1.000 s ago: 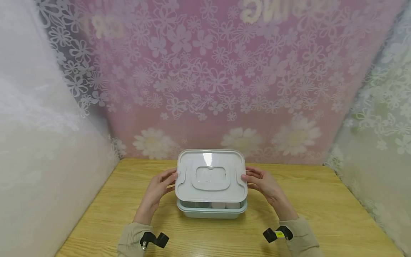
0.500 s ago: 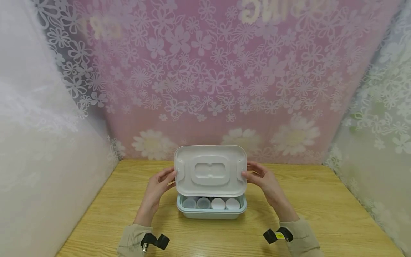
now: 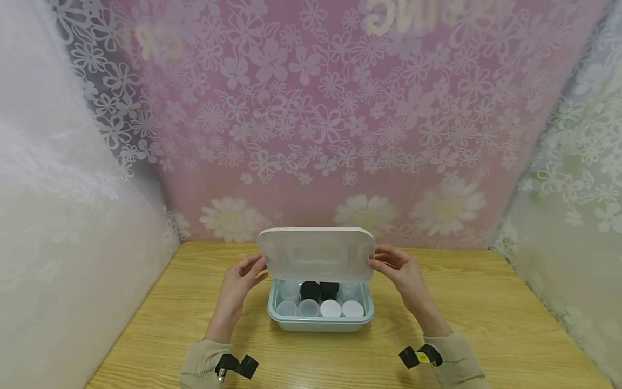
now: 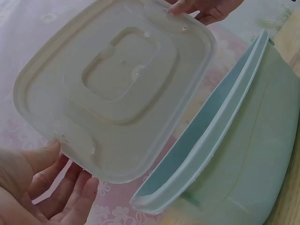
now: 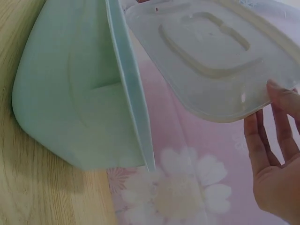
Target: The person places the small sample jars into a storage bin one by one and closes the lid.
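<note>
A white plastic lid [image 3: 318, 254] is held tilted up behind and above the pale blue-green box [image 3: 320, 326], its underside facing me. My left hand [image 3: 241, 278] pinches its left edge between thumb and fingers; the right hand [image 3: 399, 275] pinches the opposite edge. Inside the box stand two rows of round-topped things: clear caps [image 3: 308, 308] and white caps [image 3: 342, 309] in front, black ones [image 3: 319, 290] and clear ones behind. Both wrist views show the lid [image 4: 117, 93] apart from the box's rim [image 5: 126, 79].
The box stands on a wood-grain table [image 3: 160, 324]. A pink flowered curtain [image 3: 311, 135] hangs along the table's back edge, with pale walls of sheeting at left [image 3: 87, 243] and right [image 3: 578, 243]. A black camera mount sits on each wrist.
The lid has come up off the box and tipped backward, so its underside now faces me. The caps inside have come into view. Both hands keep their hold; the box stays put.
</note>
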Demonstrator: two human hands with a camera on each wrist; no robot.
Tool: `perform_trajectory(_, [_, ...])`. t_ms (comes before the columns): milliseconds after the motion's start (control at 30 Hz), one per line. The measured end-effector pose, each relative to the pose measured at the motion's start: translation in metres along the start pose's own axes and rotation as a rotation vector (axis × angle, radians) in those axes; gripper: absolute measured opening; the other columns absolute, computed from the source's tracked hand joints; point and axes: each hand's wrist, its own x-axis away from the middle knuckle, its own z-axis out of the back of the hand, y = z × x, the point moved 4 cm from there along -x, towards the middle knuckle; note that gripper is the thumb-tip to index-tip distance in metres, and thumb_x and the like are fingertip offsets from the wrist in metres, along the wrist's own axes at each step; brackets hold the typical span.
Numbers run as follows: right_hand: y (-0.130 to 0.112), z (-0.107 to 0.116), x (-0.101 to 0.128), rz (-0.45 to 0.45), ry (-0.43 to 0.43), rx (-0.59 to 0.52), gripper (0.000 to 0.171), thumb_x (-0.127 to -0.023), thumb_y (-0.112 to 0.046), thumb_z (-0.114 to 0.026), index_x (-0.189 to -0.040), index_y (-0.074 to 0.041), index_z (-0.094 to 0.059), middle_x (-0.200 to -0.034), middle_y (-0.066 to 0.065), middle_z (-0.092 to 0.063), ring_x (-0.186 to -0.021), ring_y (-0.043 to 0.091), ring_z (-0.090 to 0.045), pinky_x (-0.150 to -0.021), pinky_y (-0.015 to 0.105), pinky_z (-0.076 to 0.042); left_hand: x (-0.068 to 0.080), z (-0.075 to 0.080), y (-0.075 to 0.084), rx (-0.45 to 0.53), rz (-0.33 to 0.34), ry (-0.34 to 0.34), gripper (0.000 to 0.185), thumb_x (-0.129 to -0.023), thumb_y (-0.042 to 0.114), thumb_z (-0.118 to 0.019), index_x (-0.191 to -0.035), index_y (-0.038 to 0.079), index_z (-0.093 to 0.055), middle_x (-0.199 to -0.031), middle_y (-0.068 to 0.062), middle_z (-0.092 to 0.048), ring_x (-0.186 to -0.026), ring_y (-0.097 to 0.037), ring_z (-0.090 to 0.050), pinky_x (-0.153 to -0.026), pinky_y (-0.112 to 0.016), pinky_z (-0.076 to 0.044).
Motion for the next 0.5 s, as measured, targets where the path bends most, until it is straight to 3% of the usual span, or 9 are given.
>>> perform_trajectory(233, [-0.0042,-0.0023,0.0033,0.139,-0.048,-0.099,0.024,-0.092,0.007,-0.069,-0.109,-0.007,-0.077,-0.103,-0.008,-0.074,-0.096,0.011,-0.071,-0.087,0.027,-0.058,0.0029,-0.0007,-0.0011,-0.003,0.027,-0.032,0.036,-0.105,0.011,-0.056,-0.136,-0.008,-0.058,-0.132,-0.025,-0.062,-0.120,-0.036,-0.063,-0.097,-0.041,-0.056])
perform_trajectory(500, [-0.0049,-0.0024,0.0061,0.195,-0.110,-0.113,0.028,-0.092,0.008,-0.066,-0.112,-0.009,-0.077,-0.111,-0.006,-0.072,-0.103,0.012,-0.070,-0.088,0.028,-0.059,0.0054,0.0008,-0.0069,-0.057,0.116,-0.149,0.050,-0.107,0.029,-0.054,-0.136,-0.011,-0.057,-0.132,-0.028,-0.062,-0.121,-0.040,-0.063,-0.093,-0.037,-0.057])
